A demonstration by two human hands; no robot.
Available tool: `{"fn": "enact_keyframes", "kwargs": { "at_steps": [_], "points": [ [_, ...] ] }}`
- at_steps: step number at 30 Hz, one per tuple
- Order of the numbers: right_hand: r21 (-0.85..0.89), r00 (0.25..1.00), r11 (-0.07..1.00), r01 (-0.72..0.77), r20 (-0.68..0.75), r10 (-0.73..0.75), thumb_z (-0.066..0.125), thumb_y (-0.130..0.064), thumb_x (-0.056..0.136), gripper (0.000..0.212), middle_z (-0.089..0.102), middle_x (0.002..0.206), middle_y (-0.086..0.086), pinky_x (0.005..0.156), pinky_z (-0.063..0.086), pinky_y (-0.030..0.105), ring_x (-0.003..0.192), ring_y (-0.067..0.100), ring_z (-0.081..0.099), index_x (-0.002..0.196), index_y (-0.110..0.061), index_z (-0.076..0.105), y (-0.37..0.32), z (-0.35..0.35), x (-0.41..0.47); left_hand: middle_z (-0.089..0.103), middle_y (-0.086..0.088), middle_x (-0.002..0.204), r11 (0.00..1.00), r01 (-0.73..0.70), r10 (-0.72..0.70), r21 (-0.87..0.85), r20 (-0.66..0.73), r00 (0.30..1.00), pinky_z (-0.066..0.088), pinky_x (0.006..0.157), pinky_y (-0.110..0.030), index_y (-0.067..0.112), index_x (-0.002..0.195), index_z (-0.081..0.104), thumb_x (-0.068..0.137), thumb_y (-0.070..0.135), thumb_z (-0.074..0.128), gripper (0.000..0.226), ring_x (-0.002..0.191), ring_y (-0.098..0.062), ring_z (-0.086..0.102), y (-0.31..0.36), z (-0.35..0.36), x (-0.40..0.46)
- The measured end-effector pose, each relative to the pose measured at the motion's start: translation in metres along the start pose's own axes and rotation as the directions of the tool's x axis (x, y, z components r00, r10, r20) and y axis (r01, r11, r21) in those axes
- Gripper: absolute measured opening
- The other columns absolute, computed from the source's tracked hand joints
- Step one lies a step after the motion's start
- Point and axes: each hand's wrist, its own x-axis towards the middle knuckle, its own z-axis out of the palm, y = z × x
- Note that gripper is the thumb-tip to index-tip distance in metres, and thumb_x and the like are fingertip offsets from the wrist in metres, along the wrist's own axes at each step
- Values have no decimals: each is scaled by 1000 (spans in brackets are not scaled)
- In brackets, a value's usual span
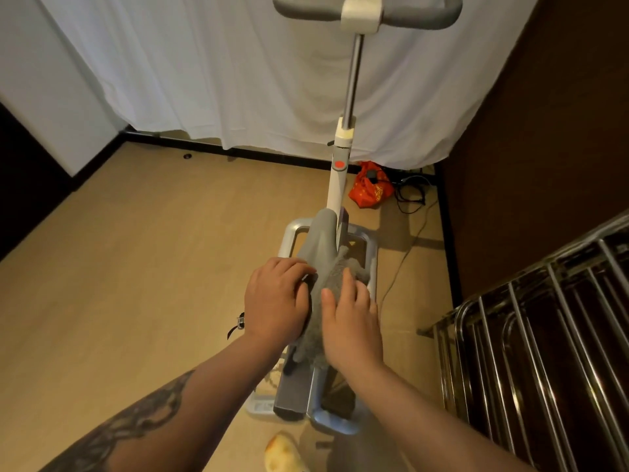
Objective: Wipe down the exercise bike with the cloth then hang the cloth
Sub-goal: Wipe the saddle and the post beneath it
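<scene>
The exercise bike (340, 185) stands in the middle of the floor, its white stem rising to grey handlebars (422, 18) at the top. Its grey saddle (318, 240) lies below me. A grey cloth (328, 284) is draped over the rear of the saddle. My right hand (352, 321) lies flat on the cloth with straight fingers. My left hand (277, 301) rests on the saddle's left side, its fingers curled over the edge beside the cloth. Most of the saddle's rear is hidden under both hands.
A chrome rack (531, 352) with parallel bars stands close on the right. A red bag (369, 187) and black cables (412, 192) lie by the far wall under a white curtain (221, 73). A dark wooden wall runs along the right.
</scene>
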Motion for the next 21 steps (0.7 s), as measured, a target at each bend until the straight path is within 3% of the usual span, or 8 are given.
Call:
{"fn": "enact_keyframes", "kwargs": {
  "at_steps": [5, 9, 13, 15, 17, 19, 21],
  "points": [
    [-100, 993, 993, -68, 89, 77, 18, -46, 103, 60, 28, 155, 12, 104, 37, 47, 134, 32, 37, 155, -18, 5, -18, -6, 48, 68, 10, 92, 985, 143, -146, -98, -17, 989, 42, 78, -32, 23, 88, 69, 77, 22, 40, 30, 91, -15, 58, 0, 1, 0],
    [-305, 999, 952, 27, 35, -17, 22, -50, 101, 68, 11, 161, 12, 115, 24, 47, 144, 31, 20, 154, -16, -4, -21, 4, 12, 63, 15, 92, 927, 293, -306, -233, -21, 952, 44, 85, -35, 23, 94, 68, 85, 9, 48, 27, 90, -5, 51, 1, 0, 1],
    [-180, 979, 970, -163, 93, 182, 22, -46, 102, 66, 22, 157, 14, 104, 35, 48, 136, 35, 34, 154, -14, -2, -36, -4, 56, 59, 16, 89, 895, 350, -363, -278, 2, 932, 43, 83, -37, 24, 94, 67, 90, 23, 41, 25, 89, -8, 50, -1, 1, 3],
    [-135, 970, 967, -217, 82, 230, 20, -45, 102, 63, 27, 155, 15, 101, 37, 48, 133, 35, 38, 154, -14, 3, -42, -5, 65, 59, 15, 87, 880, 366, -382, -303, 7, 924, 41, 78, -35, 25, 92, 65, 90, 29, 37, 28, 90, -12, 53, -1, 1, 3],
    [-190, 987, 970, -152, 25, 159, 21, -45, 102, 62, 27, 155, 13, 105, 34, 47, 137, 33, 35, 154, -15, 4, -42, -1, 43, 57, 15, 87, 885, 368, -372, -284, 43, 927, 41, 77, -35, 25, 94, 63, 95, 24, 39, 24, 91, -13, 53, -2, 0, 4],
    [-224, 995, 969, -101, -44, 93, 22, -47, 102, 63, 25, 157, 9, 108, 32, 45, 139, 29, 31, 154, -19, 4, -33, 6, 20, 55, 16, 89, 906, 325, -314, -270, 83, 946, 43, 81, -36, 25, 99, 61, 96, 19, 42, 20, 94, -13, 52, -5, -1, 4],
    [-157, 991, 978, -135, -40, 130, 21, -49, 101, 59, 33, 153, 7, 103, 39, 44, 133, 29, 40, 154, -23, 12, -27, 3, 34, 56, 15, 98, 934, 263, -236, -242, 136, 962, 43, 86, -37, 25, 105, 60, 96, 19, 42, 20, 99, -11, 50, -7, -2, 8]
  ]
}}
